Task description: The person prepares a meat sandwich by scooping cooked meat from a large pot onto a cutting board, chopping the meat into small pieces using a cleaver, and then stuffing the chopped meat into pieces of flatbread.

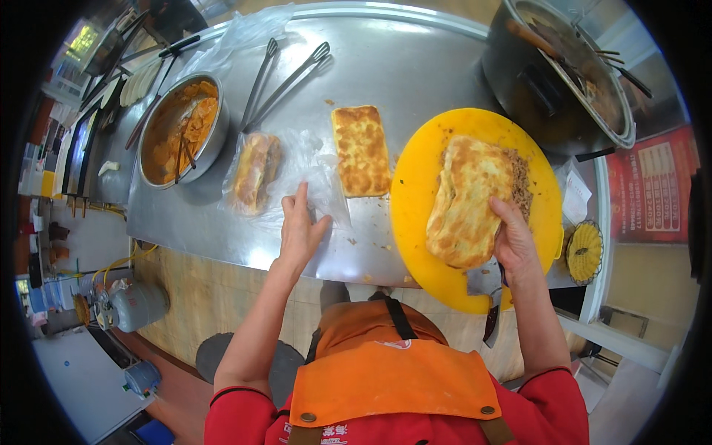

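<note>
My right hand [514, 236] grips the lower right edge of a browned, slit flatbread [470, 203] over a round yellow cutting board [414, 233]. Beside that bread lies chopped meat [521, 181]. A cleaver [485, 281] rests at the board's near edge, partly hidden under the bread. My left hand [300, 225], fingers spread, is over clear plastic bags [311, 167] on the steel table [311, 256]; whether it touches them I cannot tell. To its left a filled flatbread [257, 173] lies in a clear bag. Another rectangular flatbread [361, 151] lies flat between bags and board.
A steel bowl [214, 147] of orange-coated food with chopsticks stands at left, metal tongs [289, 80] behind the bags. A large dark pot [534, 94] with utensils stands at back right, a yellow woven basket [584, 252] near the right edge. A gas cylinder [139, 305] is on the floor.
</note>
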Demonstrator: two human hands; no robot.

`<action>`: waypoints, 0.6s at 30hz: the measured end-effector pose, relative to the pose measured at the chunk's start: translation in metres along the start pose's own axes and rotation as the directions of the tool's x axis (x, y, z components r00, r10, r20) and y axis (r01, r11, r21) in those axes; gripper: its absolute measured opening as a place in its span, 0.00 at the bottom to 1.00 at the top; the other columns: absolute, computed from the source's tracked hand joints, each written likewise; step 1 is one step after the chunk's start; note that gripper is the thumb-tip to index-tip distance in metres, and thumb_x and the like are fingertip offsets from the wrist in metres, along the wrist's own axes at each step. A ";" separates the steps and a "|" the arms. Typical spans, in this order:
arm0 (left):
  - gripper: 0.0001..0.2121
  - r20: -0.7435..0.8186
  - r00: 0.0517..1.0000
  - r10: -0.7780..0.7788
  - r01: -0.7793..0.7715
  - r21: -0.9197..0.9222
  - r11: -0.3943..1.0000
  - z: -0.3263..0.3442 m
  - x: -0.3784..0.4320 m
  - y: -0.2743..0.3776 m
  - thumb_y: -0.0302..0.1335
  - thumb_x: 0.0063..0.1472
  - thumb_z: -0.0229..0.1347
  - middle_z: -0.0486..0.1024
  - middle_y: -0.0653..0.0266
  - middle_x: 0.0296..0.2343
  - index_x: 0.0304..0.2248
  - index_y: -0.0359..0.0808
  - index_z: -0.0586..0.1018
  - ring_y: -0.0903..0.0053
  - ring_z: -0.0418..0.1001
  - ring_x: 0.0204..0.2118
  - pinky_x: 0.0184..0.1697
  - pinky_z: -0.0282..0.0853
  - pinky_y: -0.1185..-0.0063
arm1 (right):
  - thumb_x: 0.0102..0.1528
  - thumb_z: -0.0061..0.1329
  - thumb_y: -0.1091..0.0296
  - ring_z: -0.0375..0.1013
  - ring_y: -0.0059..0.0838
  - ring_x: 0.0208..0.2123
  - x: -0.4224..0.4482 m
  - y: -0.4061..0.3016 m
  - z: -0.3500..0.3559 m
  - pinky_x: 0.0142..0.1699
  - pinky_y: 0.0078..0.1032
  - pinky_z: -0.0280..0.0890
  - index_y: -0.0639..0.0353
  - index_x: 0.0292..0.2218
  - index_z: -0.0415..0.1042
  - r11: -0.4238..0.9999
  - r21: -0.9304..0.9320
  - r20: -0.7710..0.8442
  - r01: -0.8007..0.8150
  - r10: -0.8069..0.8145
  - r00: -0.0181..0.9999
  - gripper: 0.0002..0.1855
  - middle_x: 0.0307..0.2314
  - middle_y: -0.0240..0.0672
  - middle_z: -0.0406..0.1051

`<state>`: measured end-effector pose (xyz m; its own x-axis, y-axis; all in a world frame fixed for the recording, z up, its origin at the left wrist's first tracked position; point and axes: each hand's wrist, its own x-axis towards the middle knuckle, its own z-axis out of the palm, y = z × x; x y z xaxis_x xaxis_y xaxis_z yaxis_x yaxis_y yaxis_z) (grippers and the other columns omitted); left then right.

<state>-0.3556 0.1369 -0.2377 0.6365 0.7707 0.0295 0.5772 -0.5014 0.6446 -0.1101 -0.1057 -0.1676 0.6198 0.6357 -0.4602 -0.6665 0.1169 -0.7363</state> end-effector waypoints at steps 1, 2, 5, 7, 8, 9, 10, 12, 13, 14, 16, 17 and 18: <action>0.32 0.025 0.998 -0.059 0.061 -0.094 0.994 0.000 0.002 0.005 0.21 0.50 0.57 0.64 0.57 0.35 0.54 0.34 0.58 0.73 0.68 0.31 0.30 0.68 0.79 | 0.49 0.53 0.71 0.67 0.30 0.47 -0.003 0.001 0.002 0.52 0.28 0.62 0.62 0.51 0.59 1.000 0.012 0.019 -0.026 0.026 0.999 0.29 0.44 0.36 0.67; 0.33 0.054 0.992 -0.114 0.122 -0.184 0.975 -0.002 0.004 0.012 0.21 0.50 0.57 0.64 0.58 0.36 0.56 0.34 0.57 0.76 0.68 0.30 0.29 0.67 0.80 | 0.49 0.53 0.70 0.66 0.30 0.46 -0.005 0.004 0.007 0.52 0.29 0.62 0.61 0.51 0.60 0.998 0.024 0.039 -0.053 0.052 0.998 0.28 0.44 0.36 0.67; 0.34 0.164 0.967 -0.194 0.250 -0.467 0.848 -0.012 0.012 0.054 0.20 0.51 0.55 0.64 0.59 0.37 0.57 0.37 0.56 0.83 0.67 0.26 0.24 0.66 0.83 | 0.48 0.54 0.69 0.66 0.29 0.46 -0.005 0.016 0.013 0.51 0.29 0.62 0.59 0.49 0.61 0.989 0.085 0.065 -0.118 0.113 0.992 0.27 0.42 0.33 0.68; 0.34 0.220 0.955 -0.197 0.292 -0.609 0.737 -0.016 0.012 0.073 0.19 0.51 0.54 0.64 0.60 0.37 0.57 0.37 0.56 0.85 0.68 0.23 0.22 0.65 0.84 | 0.48 0.54 0.68 0.67 0.28 0.45 -0.002 0.021 0.026 0.52 0.29 0.62 0.59 0.48 0.62 0.968 0.150 0.140 -0.202 0.181 0.973 0.27 0.42 0.32 0.68; 0.34 0.249 0.951 -0.184 0.306 -0.661 0.686 -0.014 0.011 0.079 0.19 0.51 0.54 0.65 0.61 0.37 0.57 0.37 0.55 0.84 0.68 0.22 0.21 0.65 0.84 | 0.48 0.54 0.69 0.68 0.29 0.45 0.002 0.028 0.032 0.52 0.29 0.63 0.60 0.49 0.62 0.958 0.169 0.164 -0.230 0.203 0.965 0.27 0.42 0.34 0.68; 0.34 0.284 0.945 -0.164 0.322 -0.709 0.628 -0.011 0.011 0.086 0.18 0.50 0.54 0.65 0.61 0.37 0.57 0.36 0.55 0.84 0.68 0.22 0.21 0.65 0.84 | 0.49 0.54 0.69 0.69 0.30 0.45 0.008 0.035 0.035 0.52 0.29 0.63 0.61 0.49 0.61 0.949 0.188 0.180 -0.255 0.222 0.958 0.27 0.42 0.36 0.69; 0.34 0.309 0.940 -0.146 0.331 -0.717 0.613 -0.010 0.008 0.092 0.18 0.51 0.55 0.65 0.62 0.37 0.57 0.34 0.54 0.84 0.70 0.25 0.24 0.67 0.85 | 0.49 0.54 0.69 0.69 0.31 0.44 0.011 0.041 0.039 0.52 0.30 0.64 0.62 0.50 0.61 0.937 0.206 0.198 -0.283 0.243 0.949 0.27 0.43 0.38 0.69; 0.35 0.292 0.955 -0.053 0.272 -0.788 0.552 0.001 -0.004 0.104 0.17 0.51 0.54 0.64 0.62 0.37 0.57 0.35 0.53 0.84 0.69 0.30 0.30 0.68 0.84 | 0.49 0.54 0.69 0.69 0.30 0.44 0.013 0.049 0.052 0.52 0.30 0.64 0.62 0.49 0.62 0.920 0.209 0.241 -0.332 0.281 0.929 0.27 0.43 0.37 0.69; 0.35 0.278 0.960 -0.013 0.245 -0.820 0.518 0.004 -0.008 0.105 0.17 0.52 0.54 0.64 0.63 0.37 0.58 0.35 0.53 0.84 0.69 0.32 0.32 0.69 0.84 | 0.49 0.54 0.69 0.70 0.30 0.44 0.014 0.053 0.056 0.51 0.29 0.65 0.62 0.49 0.62 0.909 0.208 0.265 -0.362 0.304 0.915 0.26 0.43 0.37 0.69; 0.36 0.280 0.960 0.026 0.217 -0.798 0.563 0.002 -0.009 0.102 0.19 0.52 0.56 0.64 0.61 0.38 0.58 0.36 0.52 0.82 0.69 0.33 0.34 0.68 0.82 | 0.49 0.54 0.69 0.70 0.30 0.44 0.015 0.055 0.059 0.51 0.29 0.65 0.61 0.48 0.63 0.918 0.194 0.262 -0.347 0.292 0.920 0.25 0.42 0.37 0.69; 0.36 0.338 0.937 0.088 0.108 -0.520 0.847 -0.014 -0.011 0.094 0.21 0.51 0.57 0.64 0.61 0.37 0.58 0.36 0.53 0.81 0.69 0.31 0.33 0.67 0.81 | 0.49 0.54 0.69 0.70 0.31 0.44 0.021 0.051 0.052 0.51 0.29 0.65 0.62 0.48 0.63 0.943 0.132 0.199 -0.306 0.277 0.940 0.25 0.42 0.37 0.69; 0.36 0.376 0.920 0.110 0.031 -0.350 0.936 -0.023 -0.013 0.089 0.22 0.50 0.58 0.65 0.61 0.37 0.58 0.36 0.54 0.80 0.69 0.30 0.32 0.66 0.80 | 0.49 0.54 0.69 0.69 0.31 0.44 0.025 0.047 0.048 0.51 0.29 0.65 0.62 0.48 0.63 0.953 0.100 0.166 -0.285 0.267 0.949 0.25 0.42 0.37 0.69; 0.35 0.379 0.917 0.123 0.006 -0.321 0.947 -0.029 -0.015 0.083 0.22 0.50 0.58 0.66 0.60 0.35 0.57 0.36 0.56 0.78 0.68 0.29 0.32 0.66 0.79 | 0.49 0.54 0.69 0.69 0.31 0.45 0.029 0.043 0.048 0.51 0.30 0.65 0.62 0.48 0.62 0.951 0.112 0.184 -0.290 0.267 0.946 0.26 0.42 0.38 0.69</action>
<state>-0.3320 0.0946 -0.1626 0.8484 0.4966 -0.1831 0.3860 -0.3438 0.8561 -0.1405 -0.0460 -0.1890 0.3324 0.7731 -0.5403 -0.8594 0.0123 -0.5111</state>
